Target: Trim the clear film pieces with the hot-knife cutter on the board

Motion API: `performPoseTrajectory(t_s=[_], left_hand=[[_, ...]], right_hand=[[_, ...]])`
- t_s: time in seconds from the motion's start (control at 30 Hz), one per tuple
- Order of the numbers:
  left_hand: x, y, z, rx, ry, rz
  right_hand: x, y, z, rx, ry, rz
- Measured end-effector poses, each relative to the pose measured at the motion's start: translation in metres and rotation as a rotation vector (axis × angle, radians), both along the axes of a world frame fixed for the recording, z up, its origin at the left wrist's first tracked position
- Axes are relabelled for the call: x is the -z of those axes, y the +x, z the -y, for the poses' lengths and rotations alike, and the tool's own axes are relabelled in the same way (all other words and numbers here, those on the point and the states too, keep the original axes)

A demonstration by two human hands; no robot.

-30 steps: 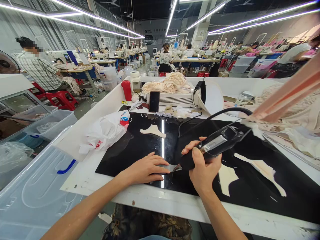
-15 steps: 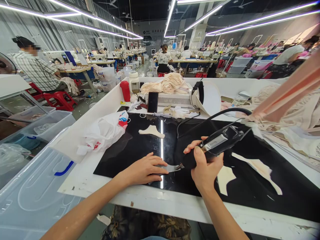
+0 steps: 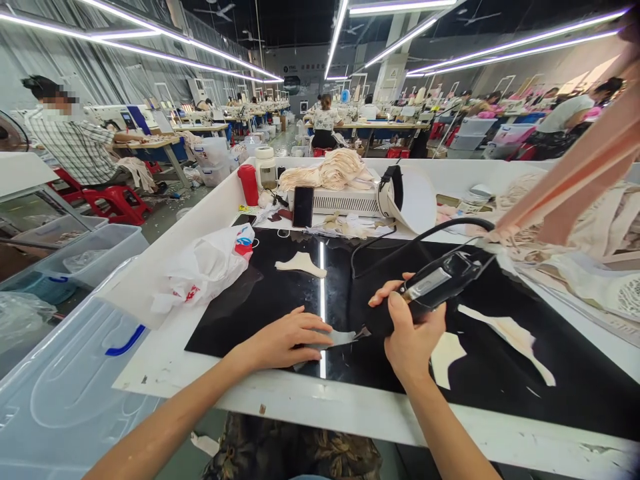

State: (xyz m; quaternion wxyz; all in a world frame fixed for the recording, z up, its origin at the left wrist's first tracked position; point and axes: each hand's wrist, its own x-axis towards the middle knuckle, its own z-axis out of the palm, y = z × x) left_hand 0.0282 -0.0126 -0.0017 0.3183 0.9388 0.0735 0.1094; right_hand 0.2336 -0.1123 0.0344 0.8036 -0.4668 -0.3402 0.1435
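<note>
My right hand [image 3: 414,343] is wrapped around a black corded handheld power tool [image 3: 440,280]. The tool tilts down to the left, and its narrow metal tip meets the end of a thin grey translucent strip [image 3: 344,338]. Lying flat, with fingers stretched out, my left hand [image 3: 290,341] presses the strip's other end against the black mat [image 3: 240,307]; part of the strip is hidden under the fingers. A cream cut fabric piece [image 3: 301,264] lies beyond my left hand. Two more cream pieces, a short one [image 3: 447,360] and a long curved one [image 3: 513,335], rest right of my right hand.
A white plastic bag [image 3: 205,267] sits at the mat's left. Along the back are a phone [image 3: 303,207], a red cup [image 3: 247,185], a fabric bundle [image 3: 340,170] and a white visor [image 3: 415,199]. The tool's cable [image 3: 420,233] loops behind it. Pink fabric [image 3: 565,177] hangs at right.
The view has shifted slightly. The tool's tip has moved a little along the end of the grey strip; both hands keep nearly the same pose.
</note>
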Motion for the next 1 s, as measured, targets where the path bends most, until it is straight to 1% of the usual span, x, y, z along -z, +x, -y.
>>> performPoseTrajectory(t_s=[0.07, 0.1, 0.2, 0.27, 0.33, 0.4, 0.43, 0.5, 0.63, 0.77, 0.87, 0.93, 0.97, 1.0], left_hand=[[0.003, 0.0, -0.001, -0.078, -0.048, 0.057], [0.005, 0.0, -0.001, -0.145, -0.055, 0.084], [0.012, 0.003, -0.002, -0.359, -0.025, 0.111], [0.015, 0.005, -0.001, -0.427, -0.005, 0.096], [0.018, 0.006, 0.0, -0.445, -0.005, 0.09], [0.02, 0.008, 0.002, -0.464, -0.006, 0.093], [0.021, 0.008, 0.002, -0.473, -0.008, 0.097], [0.023, 0.009, 0.004, -0.485, -0.01, 0.109], [0.027, 0.011, 0.005, -0.486, -0.004, 0.137], [0.031, 0.012, 0.007, -0.514, -0.012, 0.129], [0.031, 0.012, 0.008, -0.506, -0.034, 0.093], [0.031, 0.012, 0.009, -0.495, -0.047, 0.088], [0.03, 0.013, 0.009, -0.487, -0.051, 0.09], [0.028, 0.013, 0.009, -0.48, -0.057, 0.092]], right_hand=[[-0.003, 0.001, 0.0, 0.003, 0.006, 0.011], [-0.004, 0.002, 0.0, 0.007, 0.001, 0.027], [-0.008, 0.007, 0.002, 0.016, -0.042, 0.113], [-0.007, 0.011, 0.004, 0.037, -0.098, 0.195], [-0.004, 0.018, 0.007, 0.133, -0.193, 0.31], [0.0, 0.024, 0.01, 0.297, -0.297, 0.445], [0.003, 0.027, 0.011, 0.377, -0.335, 0.504], [0.007, 0.032, 0.013, 0.484, -0.376, 0.593], [0.013, 0.04, 0.013, 0.613, -0.394, 0.684], [0.014, 0.043, 0.015, 0.674, -0.457, 0.762], [0.017, 0.047, 0.02, 0.734, -0.417, 0.768], [0.023, 0.05, 0.025, 0.786, -0.318, 0.742], [0.027, 0.051, 0.027, 0.793, -0.265, 0.748], [0.03, 0.05, 0.029, 0.769, -0.215, 0.793]])
